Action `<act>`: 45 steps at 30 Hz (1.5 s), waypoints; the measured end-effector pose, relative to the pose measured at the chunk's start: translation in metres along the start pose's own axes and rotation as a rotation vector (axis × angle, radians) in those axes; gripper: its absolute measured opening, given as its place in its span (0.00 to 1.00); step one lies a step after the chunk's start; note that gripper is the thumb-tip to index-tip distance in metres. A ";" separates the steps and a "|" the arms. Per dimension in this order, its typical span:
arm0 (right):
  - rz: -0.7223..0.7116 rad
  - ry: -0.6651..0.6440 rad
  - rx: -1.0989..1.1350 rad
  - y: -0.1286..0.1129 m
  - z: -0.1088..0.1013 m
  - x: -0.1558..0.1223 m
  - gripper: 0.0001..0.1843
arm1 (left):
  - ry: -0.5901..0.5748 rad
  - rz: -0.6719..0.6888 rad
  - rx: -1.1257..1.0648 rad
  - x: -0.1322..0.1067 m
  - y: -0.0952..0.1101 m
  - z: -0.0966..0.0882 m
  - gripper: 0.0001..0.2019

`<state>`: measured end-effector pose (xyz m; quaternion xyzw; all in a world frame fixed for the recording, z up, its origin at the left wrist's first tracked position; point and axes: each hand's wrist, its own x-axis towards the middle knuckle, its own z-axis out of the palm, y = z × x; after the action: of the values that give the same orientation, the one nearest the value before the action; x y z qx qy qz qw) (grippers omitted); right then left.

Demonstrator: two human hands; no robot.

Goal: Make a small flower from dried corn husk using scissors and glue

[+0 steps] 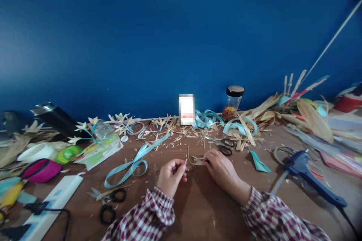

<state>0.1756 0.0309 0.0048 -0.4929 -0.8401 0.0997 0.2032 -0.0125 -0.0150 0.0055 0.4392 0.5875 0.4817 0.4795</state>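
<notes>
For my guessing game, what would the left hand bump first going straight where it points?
Probably the thin curved strip just beyond the left hand, though their heights are hard to tell.

Glue gun [301, 165] right on table [202, 211], power strip [58, 197] left, apparently a flask [58, 119] behind.

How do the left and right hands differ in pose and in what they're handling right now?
The left hand pinches a thin pale strip, while the right hand has its fingertips at a wider, split pale piece. The left hand shows its thumb side; the right hand shows its back. Both emerge from checked sleeves.
</notes>
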 end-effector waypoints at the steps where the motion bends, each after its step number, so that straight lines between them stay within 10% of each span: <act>1: 0.002 0.004 0.002 0.000 0.000 0.000 0.07 | 0.000 0.032 0.114 0.003 0.002 -0.006 0.11; 6: -0.014 -0.009 -0.013 -0.001 -0.004 -0.002 0.08 | 0.033 0.258 0.715 0.023 0.006 -0.036 0.08; 12: 0.003 -0.014 -0.008 0.000 -0.005 -0.002 0.08 | -0.015 0.337 0.912 0.030 0.010 -0.038 0.10; 26: 0.021 -0.006 -0.007 -0.001 -0.006 -0.002 0.06 | -0.094 0.297 0.922 0.021 0.025 -0.038 0.13; 38: 0.062 -0.028 0.008 -0.001 -0.005 -0.001 0.04 | -0.222 0.486 0.921 0.035 0.017 0.029 0.11; 45: 0.058 -0.029 0.008 0.001 -0.005 -0.001 0.05 | -0.139 0.351 0.708 0.043 0.007 0.027 0.08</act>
<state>0.1786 0.0299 0.0086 -0.5149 -0.8279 0.1160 0.1899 0.0078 0.0324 0.0046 0.7025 0.5993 0.2934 0.2476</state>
